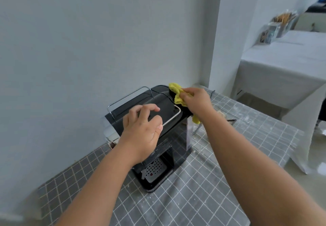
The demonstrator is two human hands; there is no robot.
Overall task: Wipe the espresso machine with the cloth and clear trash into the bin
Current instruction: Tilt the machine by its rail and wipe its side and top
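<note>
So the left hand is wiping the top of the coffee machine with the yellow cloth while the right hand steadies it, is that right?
Not quite: the hands are swapped. In the head view, the right hand holds the yellow cloth against the back of the coffee machine's top, while the left hand rests on the top and steadies it.

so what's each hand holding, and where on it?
Right hand grips the bunched yellow cloth around its middle. Left hand holds nothing; it rests flat on top of the black espresso machine.
</note>
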